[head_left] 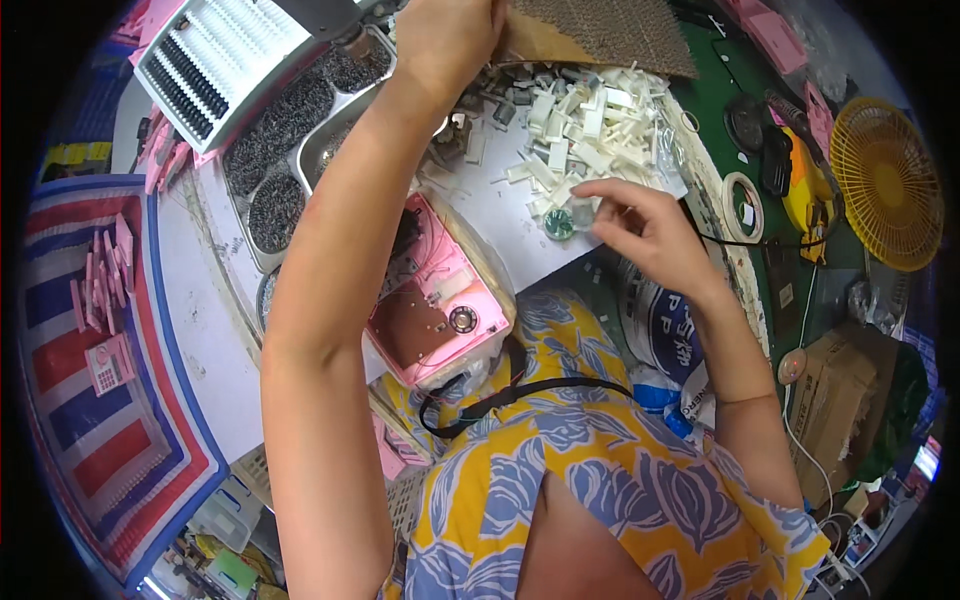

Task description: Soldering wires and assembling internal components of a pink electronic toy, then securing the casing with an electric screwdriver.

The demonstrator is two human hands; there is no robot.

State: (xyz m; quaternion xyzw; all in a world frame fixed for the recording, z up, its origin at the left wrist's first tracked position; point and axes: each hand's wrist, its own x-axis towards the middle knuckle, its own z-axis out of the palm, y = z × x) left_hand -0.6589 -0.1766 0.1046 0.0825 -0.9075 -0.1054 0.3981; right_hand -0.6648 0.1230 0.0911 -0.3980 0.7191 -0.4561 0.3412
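My left hand point(445, 40) reaches to the far edge of the view, beside a piece of corrugated cardboard point(610, 35). Its fingertips are cut off, so their grip is hidden. My right hand point(650, 228) hovers at the near side of a heap of white plastic parts point(600, 125). Its thumb and index finger curl about a small translucent piece point(583, 212) with a round green end point(558, 224); its kind is unclear. Under my left forearm, a pink plastic housing point(465, 350) with wires and a small round speaker point(463, 319) inside sits at the table edge.
Metal trays point(300, 160) of small dark parts stand left of the arm, below a rack of black and white pieces point(225, 60). A yellow fan point(887, 185) and a yellow-black tool point(805, 190) are at right. A striped cloth point(90, 345) bears pink pieces at left.
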